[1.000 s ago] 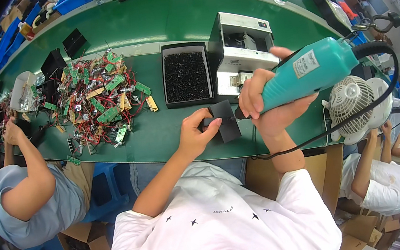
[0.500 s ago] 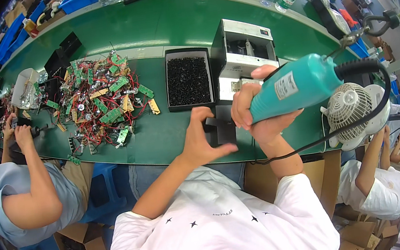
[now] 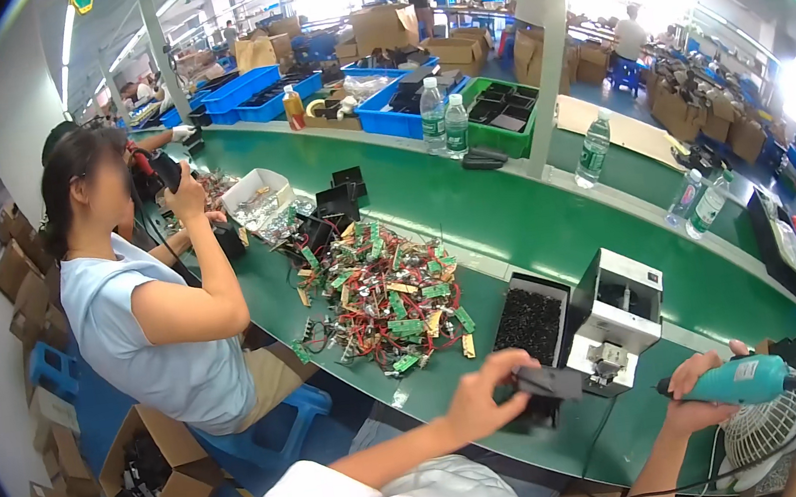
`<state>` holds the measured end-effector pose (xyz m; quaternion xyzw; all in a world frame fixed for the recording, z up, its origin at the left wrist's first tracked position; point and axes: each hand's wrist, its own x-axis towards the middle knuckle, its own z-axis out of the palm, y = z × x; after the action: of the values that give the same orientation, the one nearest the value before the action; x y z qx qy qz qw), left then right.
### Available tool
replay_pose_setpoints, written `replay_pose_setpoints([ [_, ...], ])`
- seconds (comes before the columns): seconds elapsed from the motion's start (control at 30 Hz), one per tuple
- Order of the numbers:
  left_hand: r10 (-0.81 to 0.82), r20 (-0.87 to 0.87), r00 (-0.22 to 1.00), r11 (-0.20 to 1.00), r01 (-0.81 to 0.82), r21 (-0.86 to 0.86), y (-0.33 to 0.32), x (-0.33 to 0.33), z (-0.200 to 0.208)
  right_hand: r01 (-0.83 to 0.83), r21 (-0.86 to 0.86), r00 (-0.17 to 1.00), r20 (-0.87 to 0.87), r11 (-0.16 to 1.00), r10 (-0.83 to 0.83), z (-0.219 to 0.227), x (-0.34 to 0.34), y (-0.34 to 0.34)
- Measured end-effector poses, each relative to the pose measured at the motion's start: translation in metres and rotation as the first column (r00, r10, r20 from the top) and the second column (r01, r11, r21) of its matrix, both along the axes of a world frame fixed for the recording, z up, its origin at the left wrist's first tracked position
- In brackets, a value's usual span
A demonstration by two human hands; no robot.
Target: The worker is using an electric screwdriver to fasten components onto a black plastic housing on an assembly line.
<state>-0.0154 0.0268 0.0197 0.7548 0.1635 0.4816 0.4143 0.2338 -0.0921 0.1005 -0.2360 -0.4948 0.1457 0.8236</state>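
My left hand (image 3: 486, 400) is closed on the edge of a black plastic case (image 3: 555, 384), held above the near edge of the bench. The case is smeared by motion, and its lower part is hard to make out. On the right, my right hand (image 3: 697, 397) grips a teal electric screwdriver (image 3: 745, 381) by its body, with the dark tip pointing left and a black cable at its rear. Beyond the case sits an open box (image 3: 565, 319) of small black screws (image 3: 526, 320). Beside that box stands a white screw feeder (image 3: 616, 315).
A heap of green circuit boards with red wires (image 3: 390, 300) covers the bench to the left. A white fan (image 3: 768, 426) stands at the right. At the left a co-worker in light blue (image 3: 154, 301) holds a dark device. Water bottles (image 3: 594, 152) line the back ledge.
My left hand, earlier spread around the black case on the bench, now holds it raised. The screwdriver has moved away to the right. The view has swung up and left.
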Motion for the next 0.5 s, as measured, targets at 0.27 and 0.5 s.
replay_pose_setpoints([
  [0.27,0.151,-0.529,0.835,0.964,-0.242,-0.106,0.19,0.078,0.066,0.475,-0.246,0.873,0.012,0.845,-0.488,-0.055,0.056,-0.001],
  [0.5,0.253,-0.443,0.86,0.94,-0.327,-0.097,0.228,0.142,0.041,0.409,-0.265,0.907,0.018,0.873,-0.42,-0.079,0.082,-0.015],
])
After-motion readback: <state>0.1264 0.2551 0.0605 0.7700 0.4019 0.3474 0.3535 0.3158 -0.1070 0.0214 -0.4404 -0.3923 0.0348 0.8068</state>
